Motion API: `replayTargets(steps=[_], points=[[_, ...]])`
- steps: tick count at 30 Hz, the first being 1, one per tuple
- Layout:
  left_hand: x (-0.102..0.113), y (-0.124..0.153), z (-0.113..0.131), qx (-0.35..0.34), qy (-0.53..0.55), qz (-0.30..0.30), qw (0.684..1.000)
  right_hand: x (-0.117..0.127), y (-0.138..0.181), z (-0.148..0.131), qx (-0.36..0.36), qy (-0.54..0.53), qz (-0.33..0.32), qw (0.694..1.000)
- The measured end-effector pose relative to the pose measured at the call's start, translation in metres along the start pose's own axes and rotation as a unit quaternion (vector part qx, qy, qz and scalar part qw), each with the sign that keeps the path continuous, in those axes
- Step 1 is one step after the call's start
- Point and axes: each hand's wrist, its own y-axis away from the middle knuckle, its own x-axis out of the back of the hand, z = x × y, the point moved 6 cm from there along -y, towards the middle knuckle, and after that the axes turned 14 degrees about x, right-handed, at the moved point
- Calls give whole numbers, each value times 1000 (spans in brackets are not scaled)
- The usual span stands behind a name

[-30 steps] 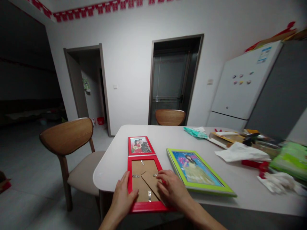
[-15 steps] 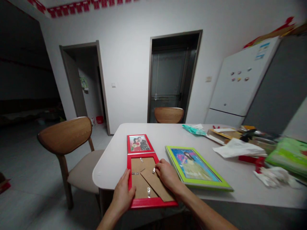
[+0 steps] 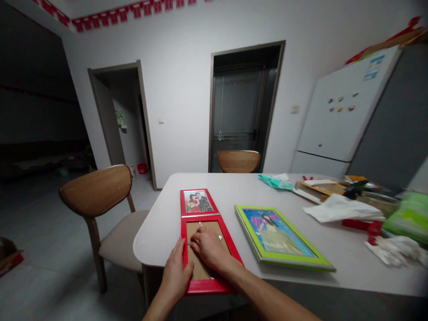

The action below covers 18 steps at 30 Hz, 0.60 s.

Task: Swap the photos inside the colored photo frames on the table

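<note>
A red photo frame (image 3: pixel 210 286) lies face down near the table's front edge, its brown backing board (image 3: pixel 198 269) held in by small metal clips. My left hand (image 3: pixel 176 270) grips its left border, thumb on top. Over the backing, my right hand (image 3: pixel 207 246) has its fingers curled together at the left-side metal clip (image 3: pixel 189 243). My right hand and forearm hide part of the backing, including the stand flap. Touching the far end is a smaller red frame (image 3: pixel 199 201) showing a couple's picture. A green photo frame (image 3: pixel 284 238) with a picture lies to the right.
On the right of the white table (image 3: pixel 157 232) lie white paper (image 3: pixel 341 207), crumpled tissue (image 3: pixel 397 249), a teal wrapper (image 3: pixel 276 182) and a green packet (image 3: pixel 408 218). Wooden chairs stand at the left (image 3: pixel 98 189) and far side (image 3: pixel 239 160).
My right hand has moved left across the backing, from the right-side clip to the left-side one. My left hand stays on the frame's left border. The view has shifted slightly.
</note>
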Motion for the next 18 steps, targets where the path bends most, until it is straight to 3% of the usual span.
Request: replayTargets(steps=[6, 11, 18], points=[[0, 0, 0, 0, 2, 7, 1000, -7, -6, 9, -17, 21, 15, 1000], [0, 0, -1, 3, 4, 2, 1000, -4, -5, 36, -64, 20, 46, 997], [0, 0, 0, 13, 25, -6, 1000, -8, -10, 57, -118, 47, 16, 992]])
